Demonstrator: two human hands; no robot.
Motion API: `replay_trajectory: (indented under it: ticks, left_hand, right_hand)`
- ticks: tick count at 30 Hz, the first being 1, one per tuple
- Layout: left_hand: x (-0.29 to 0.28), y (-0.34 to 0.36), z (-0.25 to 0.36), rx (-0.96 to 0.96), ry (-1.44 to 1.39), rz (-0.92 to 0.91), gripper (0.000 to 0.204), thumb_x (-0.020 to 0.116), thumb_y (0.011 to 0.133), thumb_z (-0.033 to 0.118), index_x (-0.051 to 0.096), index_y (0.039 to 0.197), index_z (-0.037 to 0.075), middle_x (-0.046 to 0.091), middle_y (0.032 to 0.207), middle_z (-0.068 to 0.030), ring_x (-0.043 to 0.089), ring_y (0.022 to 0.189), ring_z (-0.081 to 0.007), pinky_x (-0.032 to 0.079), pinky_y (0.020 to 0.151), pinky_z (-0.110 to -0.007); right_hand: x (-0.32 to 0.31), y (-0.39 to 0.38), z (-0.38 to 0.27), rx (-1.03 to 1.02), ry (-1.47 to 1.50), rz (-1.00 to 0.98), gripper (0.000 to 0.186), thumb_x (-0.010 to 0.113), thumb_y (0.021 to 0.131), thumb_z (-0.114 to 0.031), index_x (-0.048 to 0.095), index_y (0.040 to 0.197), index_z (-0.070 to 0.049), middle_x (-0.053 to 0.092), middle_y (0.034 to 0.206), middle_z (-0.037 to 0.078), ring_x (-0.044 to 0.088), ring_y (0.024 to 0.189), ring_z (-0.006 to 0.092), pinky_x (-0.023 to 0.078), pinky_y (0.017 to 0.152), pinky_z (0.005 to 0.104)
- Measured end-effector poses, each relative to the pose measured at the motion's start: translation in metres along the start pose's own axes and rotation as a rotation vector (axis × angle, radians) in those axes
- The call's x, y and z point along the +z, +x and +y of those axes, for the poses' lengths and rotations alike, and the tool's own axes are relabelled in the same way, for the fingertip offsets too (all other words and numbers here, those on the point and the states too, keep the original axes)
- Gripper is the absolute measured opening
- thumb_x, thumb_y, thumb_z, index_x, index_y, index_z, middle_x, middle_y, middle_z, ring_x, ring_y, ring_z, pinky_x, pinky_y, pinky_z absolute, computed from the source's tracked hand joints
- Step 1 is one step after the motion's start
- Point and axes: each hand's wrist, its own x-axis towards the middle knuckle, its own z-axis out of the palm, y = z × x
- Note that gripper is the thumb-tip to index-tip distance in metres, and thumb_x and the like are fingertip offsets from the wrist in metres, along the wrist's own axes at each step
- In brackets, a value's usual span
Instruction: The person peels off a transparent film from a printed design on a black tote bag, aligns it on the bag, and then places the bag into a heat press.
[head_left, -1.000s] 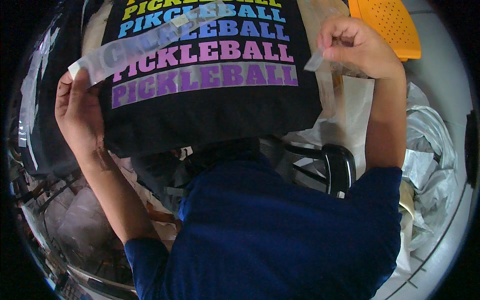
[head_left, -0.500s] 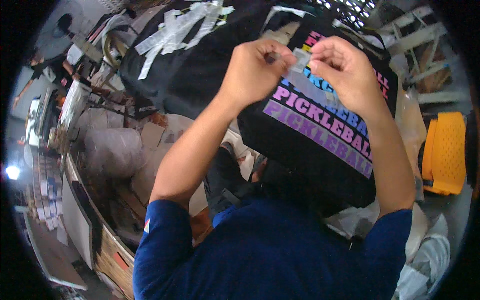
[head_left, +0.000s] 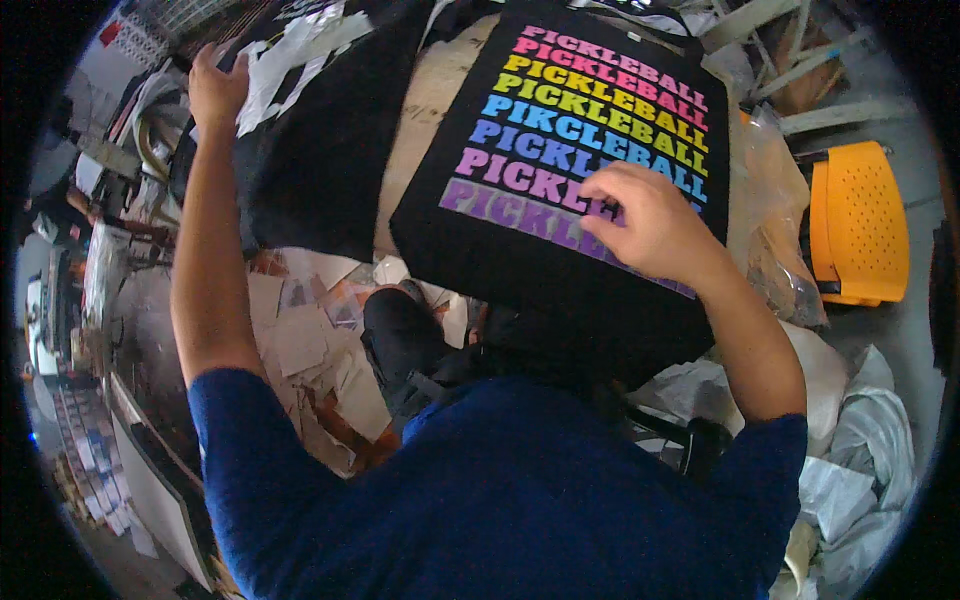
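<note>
Black panel (head_left: 545, 170) with pink, yellow, blue and purple lettering (head_left: 605, 112)

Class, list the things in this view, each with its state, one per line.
Printed cloth, laid flat, partly covered
Pale strips, overlapping
Left hand, beside the strips, grip unclear
Right hand, fingers curled, over the cloth
Scraps, scattered
Grey sheeting, crumpled

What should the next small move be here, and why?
Probably the right hand should pinch an edge of the film over the purple row and peel gently: only that row shows a greyish band around its letters, the hand is right beside it, and its fingers look curled and free.
</note>
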Motion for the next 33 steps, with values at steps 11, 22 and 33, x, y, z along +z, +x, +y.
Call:
replay_trajectory:
  ticks: [11,22,33]
  left_hand:
    - [-0.183,-0.171,0.209,0.025,-0.678,-0.556,0.013,0.071,0.083,0.008,0.072,0.095,0.003,0.071,0.108,-0.0096,0.067,0.105,-0.0264,0.042,0.106,-0.043]
    - [-0.18,-0.177,0.205,-0.006,-0.717,-0.474,0.013,0.074,0.078,0.011,0.074,0.091,0.008,0.071,0.104,-0.0043,0.064,0.105,-0.0263,0.039,0.109,-0.047]
    - [-0.178,-0.179,0.205,-0.012,-0.733,-0.468,0.011,0.072,0.08,0.011,0.074,0.09,0.008,0.071,0.104,-0.0034,0.064,0.107,-0.0244,0.039,0.109,-0.047]
  right_hand:
    - [0.044,0.098,-0.03,0.129,0.097,-0.121,0.012,0.074,0.082,-0.01,0.068,0.087,-0.001,0.071,0.082,0.015,0.07,0.076,0.0273,0.053,0.07,0.0361]
    - [0.057,0.107,-0.05,0.289,-0.119,-0.281,0.017,0.075,0.083,-0.018,0.073,0.086,-0.001,0.072,0.083,0.017,0.071,0.08,0.0305,0.054,0.075,0.0382]
    - [0.058,0.105,-0.055,0.373,-0.103,-0.288,0.019,0.074,0.083,-0.017,0.072,0.087,0.001,0.072,0.085,0.018,0.071,0.08,0.0302,0.054,0.076,0.0387]
